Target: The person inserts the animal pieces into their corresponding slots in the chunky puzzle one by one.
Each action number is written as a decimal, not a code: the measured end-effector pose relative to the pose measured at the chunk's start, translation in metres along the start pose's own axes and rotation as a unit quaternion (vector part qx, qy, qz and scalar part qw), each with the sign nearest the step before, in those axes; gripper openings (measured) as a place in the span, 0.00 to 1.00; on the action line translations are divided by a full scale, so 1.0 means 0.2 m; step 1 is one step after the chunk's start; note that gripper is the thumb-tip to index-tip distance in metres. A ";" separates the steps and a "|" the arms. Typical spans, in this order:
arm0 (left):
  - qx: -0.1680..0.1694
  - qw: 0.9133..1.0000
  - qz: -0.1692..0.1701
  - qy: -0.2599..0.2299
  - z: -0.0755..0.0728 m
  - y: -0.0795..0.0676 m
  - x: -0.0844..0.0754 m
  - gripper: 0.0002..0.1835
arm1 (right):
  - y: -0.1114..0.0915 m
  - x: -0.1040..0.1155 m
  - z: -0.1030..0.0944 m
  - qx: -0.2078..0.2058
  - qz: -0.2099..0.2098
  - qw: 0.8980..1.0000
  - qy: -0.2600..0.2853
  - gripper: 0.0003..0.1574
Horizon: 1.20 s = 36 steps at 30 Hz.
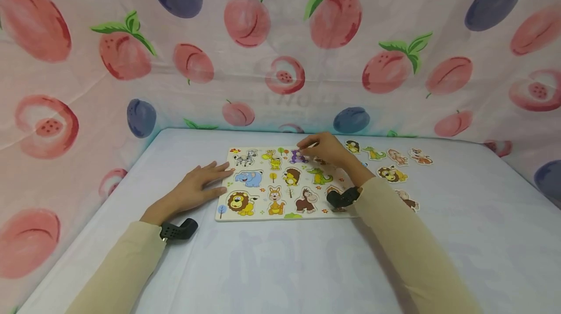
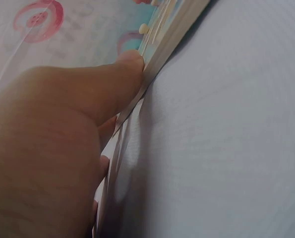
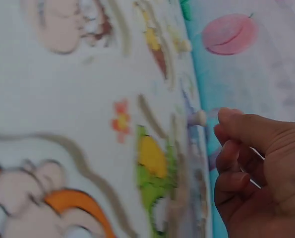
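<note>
A wooden animal puzzle board (image 1: pixel 266 164) lies on the table, with pictures of a zebra, giraffe, elephant, lion and other animals in rows. My left hand (image 1: pixel 196 188) rests at its left edge with fingers stretched out; in the left wrist view the thumb (image 2: pixel 110 82) lies along the board's side. Over the back edge, my right hand (image 1: pixel 326 149) hovers by the purple hippo piece (image 1: pixel 299 157). In the right wrist view its fingers (image 3: pixel 231 124) are loosely curled beside a small white knob (image 3: pixel 199 118), a slight gap between them.
Loose animal pieces lie right of the board: a crocodile (image 1: pixel 374 153), a monkey (image 1: pixel 397 157), a tiger (image 1: pixel 421 157), a lion (image 1: pixel 392 174) and others, some partly behind the right arm. A fruit-patterned cloth (image 1: pixel 285 104) hangs behind the white table (image 1: pixel 263 265).
</note>
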<state>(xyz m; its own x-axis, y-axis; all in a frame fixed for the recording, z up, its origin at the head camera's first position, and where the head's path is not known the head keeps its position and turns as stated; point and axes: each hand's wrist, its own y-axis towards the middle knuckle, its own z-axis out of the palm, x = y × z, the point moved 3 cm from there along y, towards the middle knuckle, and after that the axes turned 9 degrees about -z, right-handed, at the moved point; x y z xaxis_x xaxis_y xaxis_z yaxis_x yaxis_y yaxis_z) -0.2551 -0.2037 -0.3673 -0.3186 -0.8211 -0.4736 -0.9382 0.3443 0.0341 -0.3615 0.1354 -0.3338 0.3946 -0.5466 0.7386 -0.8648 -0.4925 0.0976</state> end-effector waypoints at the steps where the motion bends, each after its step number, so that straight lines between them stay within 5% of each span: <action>1: 0.000 1.000 -0.001 0.000 0.00 0.00 0.00 0.30 | -0.01 0.01 -0.02 0.000 -0.005 1.000 0.003 0.18; 11: 0.002 1.000 0.006 0.004 0.00 0.00 0.01 0.30 | -0.13 0.03 -0.22 -0.027 -0.057 0.998 0.017 0.21; 36: -0.003 1.000 0.011 0.005 0.00 0.00 0.00 0.30 | -0.41 -0.21 -0.55 -0.170 0.023 0.985 0.005 0.34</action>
<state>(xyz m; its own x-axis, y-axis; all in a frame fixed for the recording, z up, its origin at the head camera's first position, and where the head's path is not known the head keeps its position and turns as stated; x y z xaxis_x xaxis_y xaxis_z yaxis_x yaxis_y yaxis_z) -0.2558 -0.2045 -0.3673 -0.3409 -0.8177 -0.4639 -0.9316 0.3601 0.0497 -0.3416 0.2727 -0.2989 0.3501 -0.5556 0.7542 -0.9367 -0.2100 0.2801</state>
